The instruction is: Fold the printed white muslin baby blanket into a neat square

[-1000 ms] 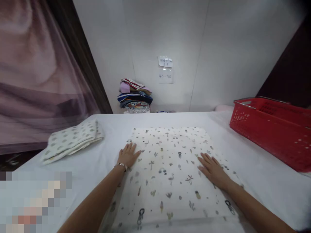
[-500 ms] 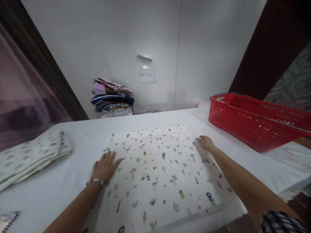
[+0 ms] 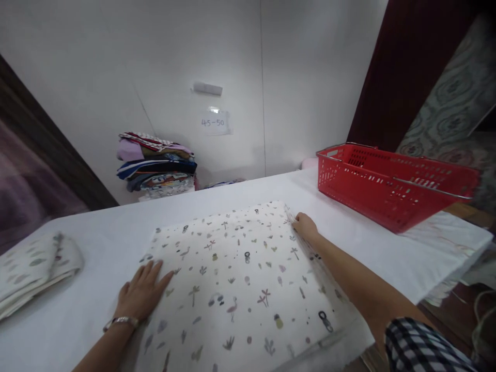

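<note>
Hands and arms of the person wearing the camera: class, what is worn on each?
The left hand is ungloved, with a shiny, silvery bracelet around its wrist. The right hand is ungloved too, without a bracelet in sight; a black-and-white checked sleeve shows farther up that arm.

A red basket [image 3: 358, 188] stands at the right of a white surface [image 3: 104, 232]. Beyond its far edge, piled fabrics [image 3: 157, 164]; on the grey wall [image 3: 310, 72], a "45-50" sign [image 3: 215, 124].
</note>
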`<state>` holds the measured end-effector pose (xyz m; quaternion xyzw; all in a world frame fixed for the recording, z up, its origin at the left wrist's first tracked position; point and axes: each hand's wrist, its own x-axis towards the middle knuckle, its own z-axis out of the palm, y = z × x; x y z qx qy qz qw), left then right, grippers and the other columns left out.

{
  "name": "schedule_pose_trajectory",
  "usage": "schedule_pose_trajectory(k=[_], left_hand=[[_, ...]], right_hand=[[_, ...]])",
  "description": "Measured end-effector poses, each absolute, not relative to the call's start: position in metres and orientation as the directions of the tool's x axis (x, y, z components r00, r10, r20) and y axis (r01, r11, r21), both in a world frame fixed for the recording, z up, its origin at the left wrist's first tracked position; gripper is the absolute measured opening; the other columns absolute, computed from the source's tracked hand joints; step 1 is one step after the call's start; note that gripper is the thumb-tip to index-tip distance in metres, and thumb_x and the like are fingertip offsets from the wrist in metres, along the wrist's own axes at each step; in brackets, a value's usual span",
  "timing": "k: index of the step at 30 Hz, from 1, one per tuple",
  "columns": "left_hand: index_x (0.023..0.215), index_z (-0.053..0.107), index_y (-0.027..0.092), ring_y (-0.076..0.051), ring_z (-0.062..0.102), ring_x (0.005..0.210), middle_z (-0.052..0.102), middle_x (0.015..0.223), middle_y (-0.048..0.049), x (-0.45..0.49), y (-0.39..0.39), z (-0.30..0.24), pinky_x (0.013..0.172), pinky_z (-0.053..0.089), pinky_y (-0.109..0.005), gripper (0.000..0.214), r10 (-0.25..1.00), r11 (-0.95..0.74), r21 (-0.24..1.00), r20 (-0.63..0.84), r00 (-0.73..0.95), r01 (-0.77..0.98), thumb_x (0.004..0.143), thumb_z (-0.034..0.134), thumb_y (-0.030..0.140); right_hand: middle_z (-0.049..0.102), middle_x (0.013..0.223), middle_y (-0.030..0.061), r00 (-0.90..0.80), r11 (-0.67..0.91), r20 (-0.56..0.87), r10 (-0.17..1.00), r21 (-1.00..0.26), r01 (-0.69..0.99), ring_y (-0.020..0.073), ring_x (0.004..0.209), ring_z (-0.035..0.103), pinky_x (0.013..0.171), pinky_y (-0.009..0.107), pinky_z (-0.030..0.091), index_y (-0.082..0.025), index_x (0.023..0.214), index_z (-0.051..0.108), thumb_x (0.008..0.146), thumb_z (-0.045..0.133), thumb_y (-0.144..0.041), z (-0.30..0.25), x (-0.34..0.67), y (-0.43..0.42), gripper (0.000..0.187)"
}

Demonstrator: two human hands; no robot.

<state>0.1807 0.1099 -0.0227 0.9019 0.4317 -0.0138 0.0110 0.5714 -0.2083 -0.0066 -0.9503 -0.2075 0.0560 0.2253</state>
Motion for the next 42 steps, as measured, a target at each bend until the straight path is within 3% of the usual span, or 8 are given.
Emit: schedule_pose_trajectory(k=[9,15,19,29,36,42], left_hand=[[0.141,0.027,0.017,-0.027,0.017,0.136,0.020,0.149,-0.0076,0.179,0.115,-0.028,0.103,0.024,-0.051,0.067,0.777,-0.629,-0.049,-0.045,0.628,0.776,0.083,0.020,0.050],[0.140,0.029,0.016,-0.027,0.018,0.136,0.022,0.148,-0.0089,0.178,0.113,-0.024,0.103,0.025,-0.051,0.065,0.775,-0.632,-0.048,-0.040,0.631,0.773,0.083,0.021,0.047],[0.141,0.028,0.016,-0.026,0.015,0.136,0.018,0.149,-0.0076,0.179,0.111,-0.023,0.104,0.023,-0.050,0.064,0.777,-0.630,-0.065,-0.071,0.626,0.774,0.084,0.020,0.045],[0.138,0.034,0.018,-0.027,0.017,0.136,0.022,0.148,-0.0071,0.176,0.110,-0.025,0.104,0.023,-0.050,0.062,0.769,-0.639,-0.045,-0.041,0.638,0.768,0.083,0.025,0.045],[0.139,0.031,0.016,-0.027,0.018,0.136,0.023,0.148,-0.0079,0.176,0.108,-0.026,0.104,0.023,-0.050,0.068,0.786,-0.618,-0.009,-0.017,0.618,0.786,0.082,0.025,0.051],[0.140,0.029,0.017,-0.024,0.014,0.137,0.021,0.149,-0.0063,0.175,0.105,-0.026,0.107,0.020,-0.048,0.068,0.804,-0.594,-0.014,-0.041,0.593,0.804,0.083,0.024,0.053]], right_hand=[[0.060,0.101,0.0080,0.895,-0.756,0.013,0.445,-0.531,0.383,0.0199,0.092,0.054,0.076,0.027,0.036,-0.018,0.095,0.053,0.075,0.050,-0.016,-0.010,0.566,-0.207,0.021],[0.065,0.096,0.0073,0.912,-0.707,-0.125,0.390,-0.676,0.210,0.0168,0.082,0.059,0.070,0.025,0.042,-0.015,0.110,0.053,0.075,0.057,-0.031,-0.008,0.591,-0.200,0.039],[0.065,0.102,0.0125,0.917,-0.670,-0.197,0.348,-0.736,0.096,0.0172,0.081,0.062,0.067,0.025,0.046,-0.009,0.118,0.052,0.075,0.058,-0.034,-0.005,0.611,-0.188,0.050],[0.056,0.121,0.0140,0.943,-0.668,-0.157,0.293,-0.740,0.084,0.0242,0.111,0.052,0.089,0.027,0.041,-0.011,0.116,0.057,0.069,0.059,-0.018,-0.017,0.639,-0.171,0.048],[0.059,0.116,0.0158,0.907,-0.633,-0.259,0.334,-0.774,0.012,0.0208,0.094,0.061,0.070,0.025,0.048,-0.009,0.124,0.050,0.074,0.059,-0.029,-0.013,0.664,-0.144,0.055],[0.064,0.107,0.0147,0.917,-0.600,-0.256,0.307,-0.800,-0.023,0.0243,0.087,0.064,0.068,0.030,0.049,-0.013,0.110,0.061,0.065,0.067,-0.028,-0.018,0.687,-0.111,0.048]])
